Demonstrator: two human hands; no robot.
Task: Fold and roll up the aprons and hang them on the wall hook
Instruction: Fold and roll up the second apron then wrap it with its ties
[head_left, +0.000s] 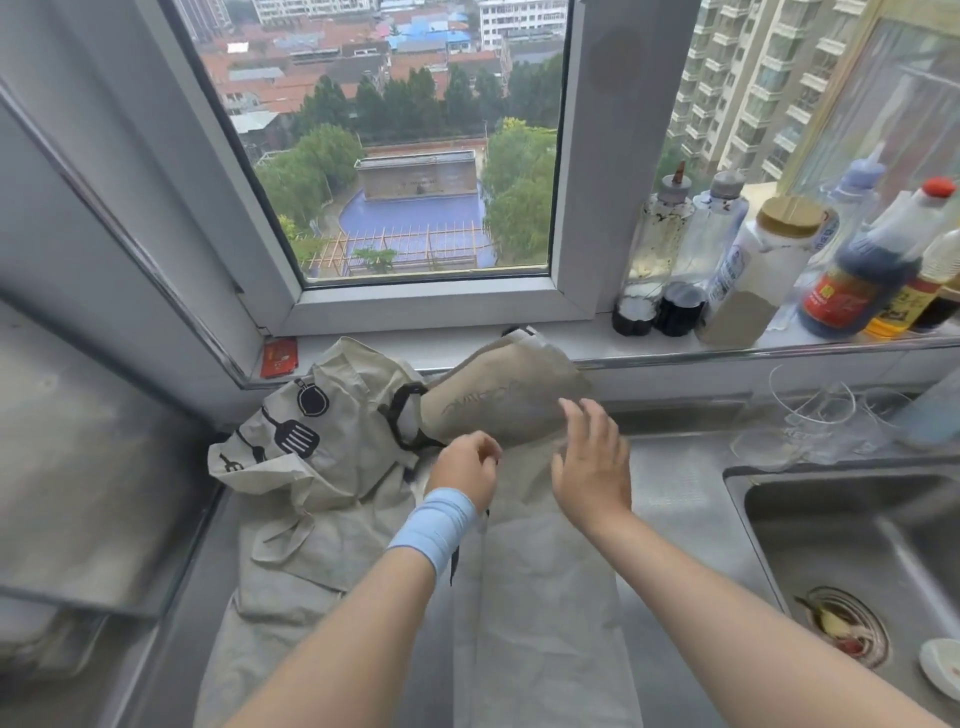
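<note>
— Position of the aprons?
— Plain apron (540, 597) lies as a long folded strip on the steel desk (675, 499). Printed apron (311, 457) is crumpled just left of it.
— Grips?
— Right grip (592, 462) is wide, above the strip. Left grip (462, 467) is curled at the cloth; I cannot tell whether it holds any.
</note>
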